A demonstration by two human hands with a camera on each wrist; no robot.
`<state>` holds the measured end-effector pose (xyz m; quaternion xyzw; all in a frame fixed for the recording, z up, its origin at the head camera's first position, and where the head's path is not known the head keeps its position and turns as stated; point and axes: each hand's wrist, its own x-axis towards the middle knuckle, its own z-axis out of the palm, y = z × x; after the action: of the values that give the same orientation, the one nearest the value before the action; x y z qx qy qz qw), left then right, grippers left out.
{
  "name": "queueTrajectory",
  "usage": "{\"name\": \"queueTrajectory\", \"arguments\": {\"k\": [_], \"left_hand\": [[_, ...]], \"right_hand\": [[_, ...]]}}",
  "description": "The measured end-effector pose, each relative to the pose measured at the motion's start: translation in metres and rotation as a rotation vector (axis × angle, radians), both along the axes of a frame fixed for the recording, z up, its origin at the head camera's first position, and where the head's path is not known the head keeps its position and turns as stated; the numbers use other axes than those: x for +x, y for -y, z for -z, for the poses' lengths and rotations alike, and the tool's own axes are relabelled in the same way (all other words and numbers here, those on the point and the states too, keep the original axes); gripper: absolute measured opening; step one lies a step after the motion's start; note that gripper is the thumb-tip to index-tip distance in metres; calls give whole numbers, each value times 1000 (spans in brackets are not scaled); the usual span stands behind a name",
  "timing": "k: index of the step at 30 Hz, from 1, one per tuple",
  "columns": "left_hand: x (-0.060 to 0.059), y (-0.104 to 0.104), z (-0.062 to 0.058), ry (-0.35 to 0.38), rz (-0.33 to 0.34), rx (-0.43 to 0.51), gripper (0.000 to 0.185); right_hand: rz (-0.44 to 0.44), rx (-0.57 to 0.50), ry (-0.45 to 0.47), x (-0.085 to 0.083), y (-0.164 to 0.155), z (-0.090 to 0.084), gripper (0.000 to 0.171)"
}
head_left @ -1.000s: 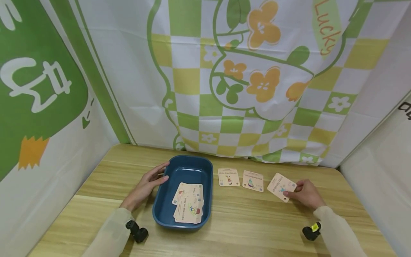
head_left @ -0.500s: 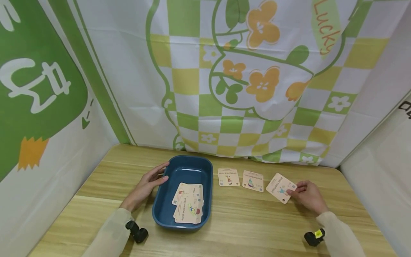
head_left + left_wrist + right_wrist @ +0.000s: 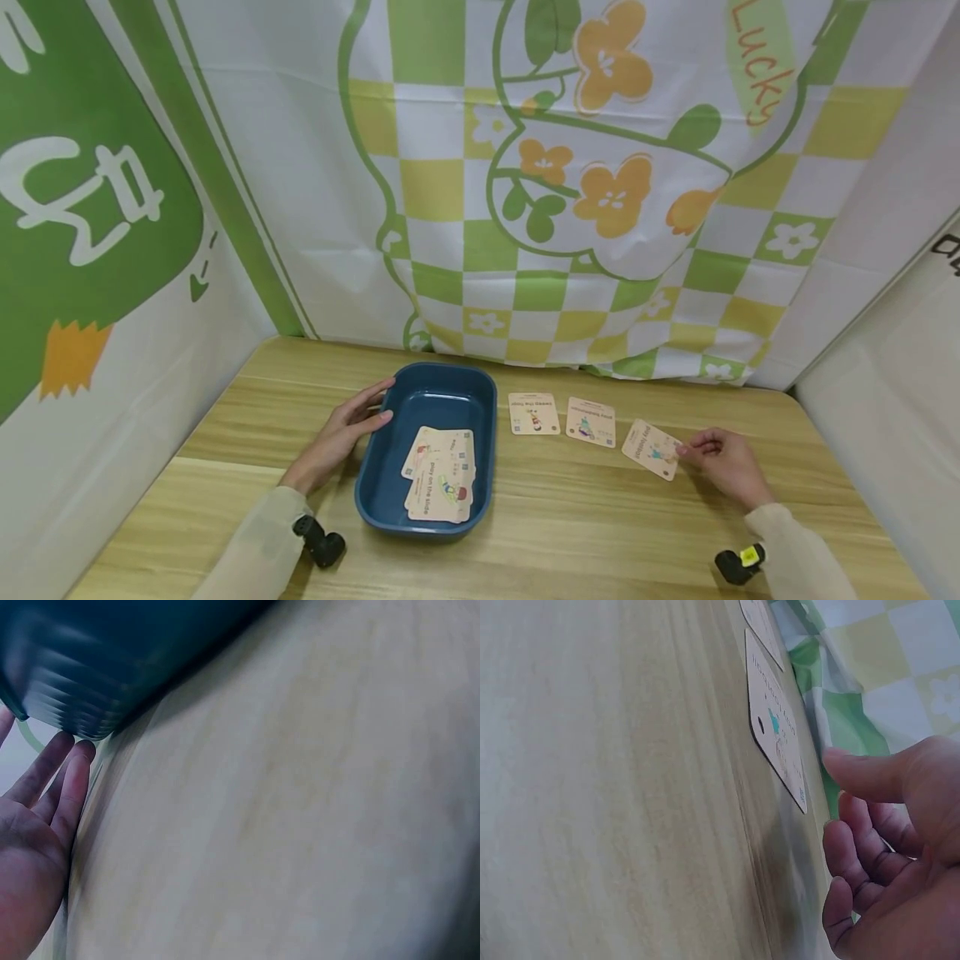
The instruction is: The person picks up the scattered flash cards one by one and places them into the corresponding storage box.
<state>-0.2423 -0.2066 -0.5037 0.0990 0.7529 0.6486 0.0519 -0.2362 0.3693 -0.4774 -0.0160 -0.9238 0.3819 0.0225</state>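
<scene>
A dark blue tub [image 3: 491,400] stands on the wooden table [image 3: 585,533] and holds a small pile of picture cards [image 3: 441,475]. My left hand [image 3: 358,421] rests with straight fingers against the tub's left rim; in the left wrist view its fingers [image 3: 56,780] lie just beside the tub [image 3: 112,652]. Three more cards lie in a row to the right of the tub [image 3: 534,414] [image 3: 591,422] [image 3: 651,450]. My right hand [image 3: 697,452] is at the right edge of the last card. In the right wrist view that card [image 3: 776,735] lies on the table and the loosely curled fingers [image 3: 855,847] hold nothing.
A green, yellow and white flowered cloth [image 3: 570,208] hangs behind the table and meets its far edge. White panels close off both sides. Bare wood lies in front of the tub and cards. Small black cameras sit at both wrists [image 3: 321,542] [image 3: 738,562].
The right-hand card, held tilted up a second ago, has come down flatter onto the table. My right hand has drawn back slightly to the right. My left hand has not moved.
</scene>
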Motion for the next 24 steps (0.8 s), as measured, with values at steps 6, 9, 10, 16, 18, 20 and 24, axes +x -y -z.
{"name": "queueTrajectory", "arguments": {"k": [6,9,10,16,18,20,24], "left_hand": [[-1,0,1,2,-4,6,60],[-2,-1,1,3,-5,8,59],[-2,-1,2,2,-5,7,59],[-2,0,2,2,-8,5,60],[-2,0,2,1,-9,4,60],[-2,0,2,0,-10,3,59],[-2,0,2,-2,-7,6,59]], "right_hand": [[-12,20,21,-3,3,-2,37],[-30,48,80,-5,4,-2,53],[-40,60,100,-6,5,-2,59],[-120,156,136,-8,7,-3,85],[-142,181,133,-9,8,-4,90],[-164,206,122,-9,8,-4,91],[-183,256,109,-10,8,-5,88]]}}
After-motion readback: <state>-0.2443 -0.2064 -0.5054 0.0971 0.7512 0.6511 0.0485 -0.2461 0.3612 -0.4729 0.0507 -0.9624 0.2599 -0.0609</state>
